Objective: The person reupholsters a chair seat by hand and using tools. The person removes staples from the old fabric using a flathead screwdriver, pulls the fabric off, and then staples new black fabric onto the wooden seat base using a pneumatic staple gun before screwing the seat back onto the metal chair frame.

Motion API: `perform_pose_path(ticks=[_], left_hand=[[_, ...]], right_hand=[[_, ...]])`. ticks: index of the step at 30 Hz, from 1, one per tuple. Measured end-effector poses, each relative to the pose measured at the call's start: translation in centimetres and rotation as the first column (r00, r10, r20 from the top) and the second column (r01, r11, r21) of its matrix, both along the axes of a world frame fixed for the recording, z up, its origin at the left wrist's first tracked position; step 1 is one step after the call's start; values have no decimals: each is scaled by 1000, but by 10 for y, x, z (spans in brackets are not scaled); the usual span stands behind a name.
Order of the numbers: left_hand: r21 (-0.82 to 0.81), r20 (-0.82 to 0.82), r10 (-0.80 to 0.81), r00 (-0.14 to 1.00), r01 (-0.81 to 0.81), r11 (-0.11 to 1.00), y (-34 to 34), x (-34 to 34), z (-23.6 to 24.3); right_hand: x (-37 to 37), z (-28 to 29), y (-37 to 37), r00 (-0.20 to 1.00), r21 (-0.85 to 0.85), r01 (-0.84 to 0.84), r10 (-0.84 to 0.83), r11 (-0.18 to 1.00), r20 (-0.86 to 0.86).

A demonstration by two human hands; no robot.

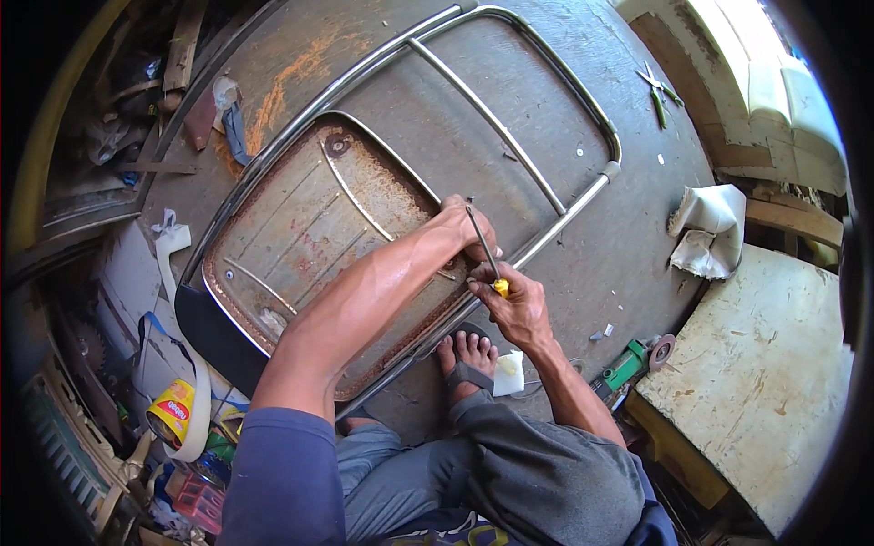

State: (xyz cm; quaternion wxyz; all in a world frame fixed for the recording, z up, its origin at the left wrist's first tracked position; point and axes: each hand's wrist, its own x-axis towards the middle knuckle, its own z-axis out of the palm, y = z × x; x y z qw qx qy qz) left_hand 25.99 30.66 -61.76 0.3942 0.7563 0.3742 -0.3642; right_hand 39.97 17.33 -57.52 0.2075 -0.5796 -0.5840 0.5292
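A chair with a chromed tube frame (487, 123) lies on the floor in front of me. Its rusty metal seat pan (305, 218) shows bare, with a black panel (214, 341) at the near left end. My right hand (521, 309) is closed round the yellow handle of a screwdriver (492, 262). The screwdriver's thin shaft points up and away, passing close beside my left hand (466, 226). That hand is at the right edge of the seat pan, its fingers curled; what they grip is hidden. My left forearm crosses over the pan.
Green-handled cutters (663, 95) lie at the far right. A green angle grinder (628, 366) rests beside a worn pale board (756, 382). Torn white upholstery (710, 232) is above it. At left are a yellow can (173, 411), straps and scraps. My sandalled foot (467, 359) is beside the frame.
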Motion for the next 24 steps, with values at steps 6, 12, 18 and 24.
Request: perform_pose_path(ticks=[6, 12, 18, 24], left_hand=[[-59, -16, 51, 999, -52, 997, 4, -2, -30], [-83, 42, -46, 998, 50, 995, 12, 3, -14], [-369, -16, 76, 997, -76, 926, 18, 4, -73], [-399, 25, 15, 1000, -4, 917, 20, 7, -57]], right_hand=[[-3, -11, 3, 982, -15, -62, 64, 998, 176], [-6, -16, 11, 943, 44, -86, 67, 995, 327], [-21, -11, 8, 977, -71, 43, -27, 997, 212], [-9, -24, 4, 997, -252, 75, -72, 965, 23]])
